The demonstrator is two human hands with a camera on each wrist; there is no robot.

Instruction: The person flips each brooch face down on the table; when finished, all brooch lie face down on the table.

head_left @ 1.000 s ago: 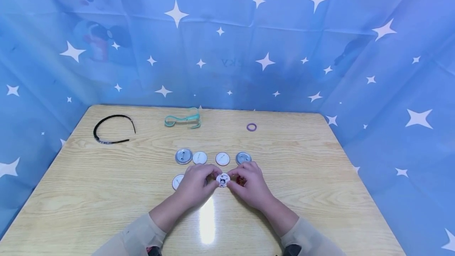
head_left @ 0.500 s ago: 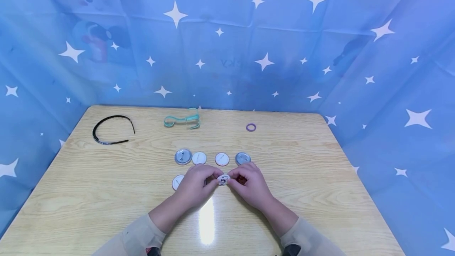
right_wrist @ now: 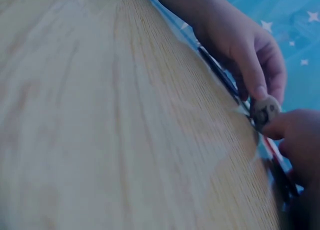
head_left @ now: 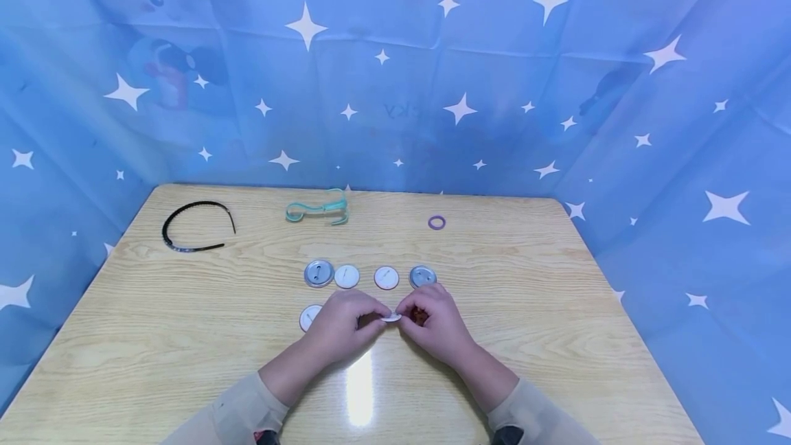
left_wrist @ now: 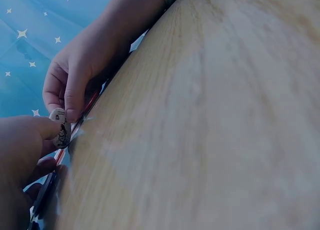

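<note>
Between both hands a small round pin badge (head_left: 391, 318) is held up edge-on to the head view. Its printed face, white with a dark cartoon figure, shows in the left wrist view as a badge (left_wrist: 61, 130) tilted upright. My left hand (head_left: 342, 323) pinches one edge between thumb and fingertips. At the opposite edge my right hand (head_left: 435, 321) pinches it too. Under the right hand lies a reddish-brown badge (head_left: 419, 315), partly covered. Beside the left hand a white-backed badge (head_left: 309, 317) lies partly hidden behind the wrist.
Beyond the hands lie a silver-backed badge (head_left: 318, 272), white-backed badges (head_left: 347, 276) (head_left: 386, 277) and another silver-backed badge (head_left: 423, 276). Farther back are a black headband (head_left: 179, 247), a teal strap-like item (head_left: 321, 208) and a purple hair tie (head_left: 437, 222). A blue star-printed curtain (head_left: 395, 122) hangs behind the table.
The held badge has tipped from showing its printed face to nearly edge-on in the head view. Both hands keep pinching it and have barely shifted.
</note>
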